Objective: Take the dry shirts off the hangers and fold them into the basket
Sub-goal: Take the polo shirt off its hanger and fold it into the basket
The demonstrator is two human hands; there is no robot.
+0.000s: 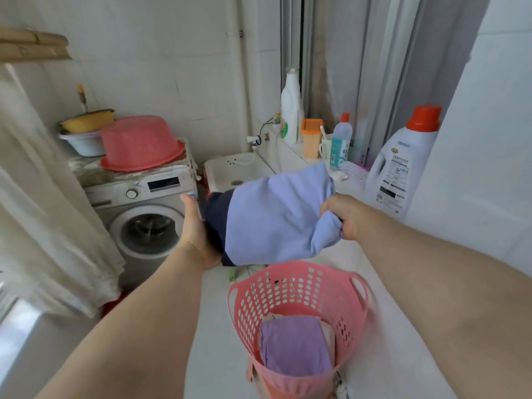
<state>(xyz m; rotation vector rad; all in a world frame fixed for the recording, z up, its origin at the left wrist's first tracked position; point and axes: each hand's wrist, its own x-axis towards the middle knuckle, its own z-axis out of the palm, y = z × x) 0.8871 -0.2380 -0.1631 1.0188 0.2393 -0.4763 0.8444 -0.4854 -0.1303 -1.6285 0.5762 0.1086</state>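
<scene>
Honestly, the blue shirt (276, 214) looks light and floppy: right hand (344, 214) pinches its edge, left hand (195, 228) props the fold with straight fingers.

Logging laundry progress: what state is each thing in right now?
blue shirt, partly folded, held between both hands
left hand, flat against its side
right hand, gripping its edge
basket, upright, folded purple garment inside
washer door, closed
pink basin, upside down
detergent bottle, upright, capped
</scene>
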